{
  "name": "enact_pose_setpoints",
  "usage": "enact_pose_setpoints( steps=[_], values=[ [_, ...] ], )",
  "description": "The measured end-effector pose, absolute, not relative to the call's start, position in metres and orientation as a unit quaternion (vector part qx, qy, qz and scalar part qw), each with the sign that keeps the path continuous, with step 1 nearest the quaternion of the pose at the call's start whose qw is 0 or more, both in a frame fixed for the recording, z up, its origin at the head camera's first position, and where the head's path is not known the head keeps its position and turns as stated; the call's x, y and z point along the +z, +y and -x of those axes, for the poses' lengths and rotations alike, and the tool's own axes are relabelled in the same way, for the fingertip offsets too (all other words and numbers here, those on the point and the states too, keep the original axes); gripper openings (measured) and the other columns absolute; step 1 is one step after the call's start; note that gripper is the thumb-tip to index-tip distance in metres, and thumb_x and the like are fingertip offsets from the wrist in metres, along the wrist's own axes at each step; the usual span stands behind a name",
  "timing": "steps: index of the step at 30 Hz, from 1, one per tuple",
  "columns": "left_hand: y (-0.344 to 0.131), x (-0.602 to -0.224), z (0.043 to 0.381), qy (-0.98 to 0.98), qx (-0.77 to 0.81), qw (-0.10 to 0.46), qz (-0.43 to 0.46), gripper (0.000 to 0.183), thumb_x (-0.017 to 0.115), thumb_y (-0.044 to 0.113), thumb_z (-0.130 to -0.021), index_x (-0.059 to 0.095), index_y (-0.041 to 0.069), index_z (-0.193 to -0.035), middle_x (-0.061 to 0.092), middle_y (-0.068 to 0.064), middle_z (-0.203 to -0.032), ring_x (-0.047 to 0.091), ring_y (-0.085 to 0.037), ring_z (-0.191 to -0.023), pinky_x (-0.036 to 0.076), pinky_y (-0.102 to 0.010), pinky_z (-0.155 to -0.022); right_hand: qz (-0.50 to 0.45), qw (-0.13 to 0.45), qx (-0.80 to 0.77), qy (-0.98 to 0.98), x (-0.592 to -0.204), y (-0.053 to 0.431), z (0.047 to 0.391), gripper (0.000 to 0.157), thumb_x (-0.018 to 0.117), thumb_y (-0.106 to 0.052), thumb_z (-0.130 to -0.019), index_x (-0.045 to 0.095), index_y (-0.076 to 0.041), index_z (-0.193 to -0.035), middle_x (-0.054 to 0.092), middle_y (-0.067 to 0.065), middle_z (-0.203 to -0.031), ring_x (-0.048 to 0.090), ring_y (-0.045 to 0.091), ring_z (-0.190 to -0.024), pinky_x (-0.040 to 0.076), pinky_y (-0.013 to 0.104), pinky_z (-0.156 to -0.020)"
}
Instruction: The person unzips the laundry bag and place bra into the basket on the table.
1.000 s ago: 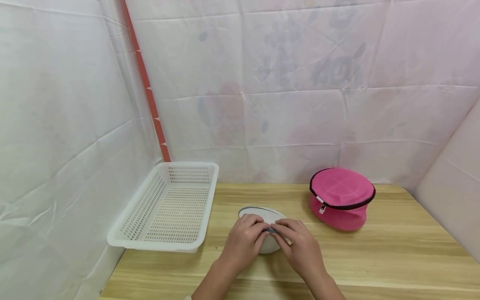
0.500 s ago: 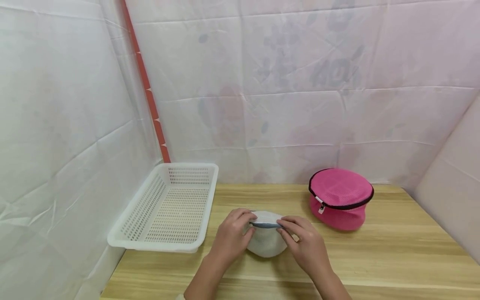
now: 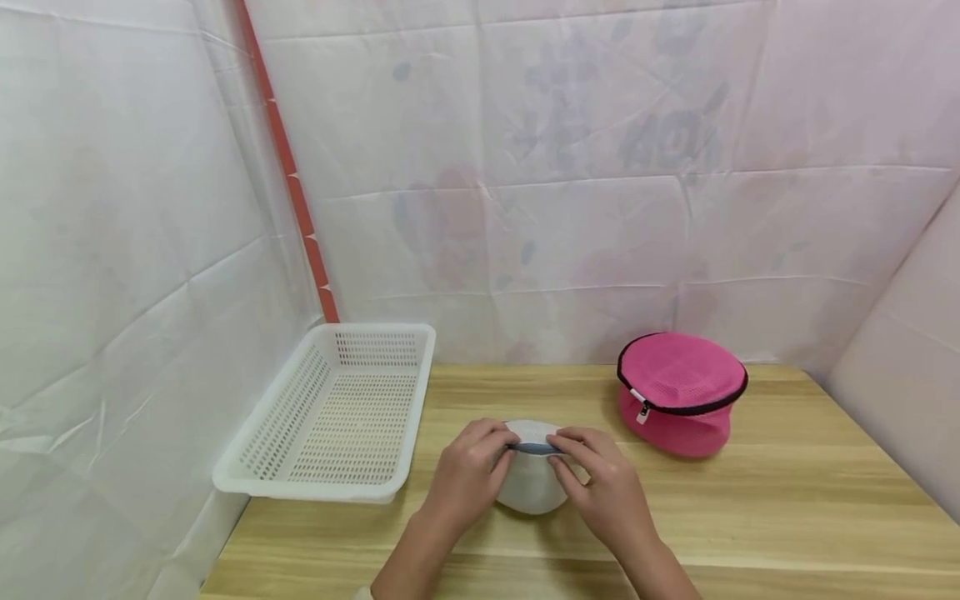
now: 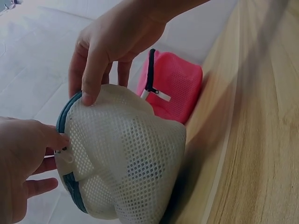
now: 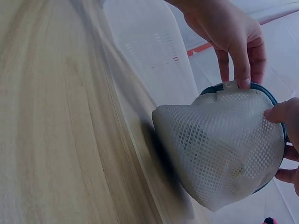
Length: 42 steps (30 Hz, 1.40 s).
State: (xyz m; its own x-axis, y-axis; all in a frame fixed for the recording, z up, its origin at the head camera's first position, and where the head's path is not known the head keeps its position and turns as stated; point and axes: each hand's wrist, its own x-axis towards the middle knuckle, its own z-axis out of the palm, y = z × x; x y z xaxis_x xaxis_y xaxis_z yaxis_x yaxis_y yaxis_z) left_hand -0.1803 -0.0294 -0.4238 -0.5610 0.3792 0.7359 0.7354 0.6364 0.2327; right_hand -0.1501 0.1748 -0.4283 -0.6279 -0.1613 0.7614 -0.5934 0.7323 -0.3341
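Observation:
A white mesh laundry bag (image 3: 531, 487) with a blue-grey zip (image 3: 534, 448) stands between both hands at the front middle of the table. My left hand (image 3: 463, 473) pinches the zipped rim on the left side, its thumb beside a small white zip pull (image 4: 67, 156) in the left wrist view. On the other side my right hand (image 3: 606, 487) pinches the same rim between thumb and fingers. The mesh (image 5: 219, 144) bulges, and something faint shows through its holes. Part of the rim is hidden behind the fingers.
A white slotted plastic basket (image 3: 408, 467) stands to the left on the wooden table (image 3: 795, 500). At the back right sits a pink mesh bag (image 3: 682, 371) with a black zip. White sheeting (image 3: 585, 233) hangs behind and at the sides.
My hands, close together a second ago, have moved apart along the zip, baring a stretch of it between them. The mesh bag's rim has turned. Basket and pink bag have stayed put.

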Motion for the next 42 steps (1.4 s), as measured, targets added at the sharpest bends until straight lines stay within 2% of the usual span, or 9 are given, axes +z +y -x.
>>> enact_pose_setpoints(
  steps=[3,6,13,19,24,27,34,42],
  values=[
    [-0.027,-0.423,0.179,-0.837,-0.263,0.336,0.342,0.011,0.078,0.008,-0.083,0.075,0.013,-0.092,0.066,0.003,-0.098,0.064,-0.011,-0.095,0.054,-0.017,-0.082,-0.229,0.360,0.293,-0.856,-0.429,0.172,0.149,0.032,0.084,-0.008,-0.074,0.076,-0.012,-0.105,0.068,0.001,-0.107,0.060,0.018,-0.100,0.046,0.010,-0.082],
    [-0.023,-0.423,0.176,-0.833,-0.261,0.336,0.355,0.010,0.076,0.006,-0.083,0.075,0.013,-0.091,0.064,0.004,-0.097,0.062,-0.011,-0.091,0.053,-0.016,-0.079,-0.242,0.359,0.292,-0.853,-0.429,0.169,0.148,0.034,0.085,-0.009,-0.073,0.077,-0.013,-0.105,0.067,0.002,-0.109,0.060,0.018,-0.102,0.049,0.012,-0.082],
    [-0.017,-0.422,0.169,-0.847,-0.247,0.306,0.359,0.009,0.072,0.007,-0.088,0.074,0.015,-0.093,0.063,0.006,-0.099,0.058,-0.009,-0.093,0.050,-0.015,-0.081,-0.272,0.413,0.261,-0.829,-0.429,0.162,0.149,0.038,0.089,-0.002,-0.063,0.078,-0.011,-0.098,0.068,-0.002,-0.102,0.064,0.018,-0.093,0.053,0.019,-0.077],
    [-0.016,-0.420,0.166,-0.858,-0.257,0.276,0.350,0.014,0.073,0.010,-0.088,0.073,0.013,-0.102,0.063,0.004,-0.105,0.059,-0.011,-0.098,0.052,-0.017,-0.084,-0.262,0.415,0.251,-0.835,-0.427,0.165,0.149,0.034,0.087,0.001,-0.065,0.077,-0.011,-0.096,0.070,-0.003,-0.099,0.065,0.016,-0.092,0.054,0.020,-0.077],
    [-0.021,-0.423,0.170,-0.866,-0.266,0.263,0.331,0.031,0.073,-0.002,-0.082,0.069,0.013,-0.108,0.064,0.002,-0.112,0.060,-0.013,-0.106,0.053,-0.019,-0.090,-0.239,0.384,0.275,-0.848,-0.427,0.170,0.148,0.028,0.082,-0.001,-0.073,0.076,-0.011,-0.098,0.071,-0.002,-0.100,0.065,0.015,-0.094,0.051,0.013,-0.080],
    [-0.023,-0.424,0.173,-0.872,-0.273,0.257,0.316,0.033,0.073,-0.004,-0.081,0.069,0.013,-0.108,0.064,0.002,-0.113,0.060,-0.013,-0.109,0.052,-0.020,-0.092,-0.231,0.373,0.289,-0.851,-0.425,0.171,0.148,0.027,0.080,-0.002,-0.076,0.075,-0.013,-0.100,0.071,-0.002,-0.101,0.064,0.014,-0.094,0.049,0.011,-0.081],
    [-0.022,-0.426,0.175,-0.857,-0.283,0.284,0.322,0.024,0.079,0.007,-0.080,0.070,0.015,-0.101,0.066,0.005,-0.107,0.063,-0.010,-0.102,0.053,-0.019,-0.088,-0.246,0.376,0.296,-0.843,-0.425,0.170,0.148,0.029,0.081,-0.002,-0.074,0.076,-0.012,-0.101,0.071,-0.002,-0.100,0.064,0.014,-0.093,0.049,0.010,-0.080],
    [-0.020,-0.424,0.173,-0.833,-0.288,0.321,0.346,0.021,0.082,0.014,-0.079,0.073,0.015,-0.098,0.067,0.005,-0.100,0.063,-0.008,-0.093,0.053,-0.014,-0.080,-0.262,0.405,0.287,-0.827,-0.423,0.169,0.148,0.038,0.085,0.003,-0.067,0.076,-0.012,-0.100,0.070,-0.003,-0.100,0.065,0.014,-0.089,0.052,0.012,-0.075]
  ],
)
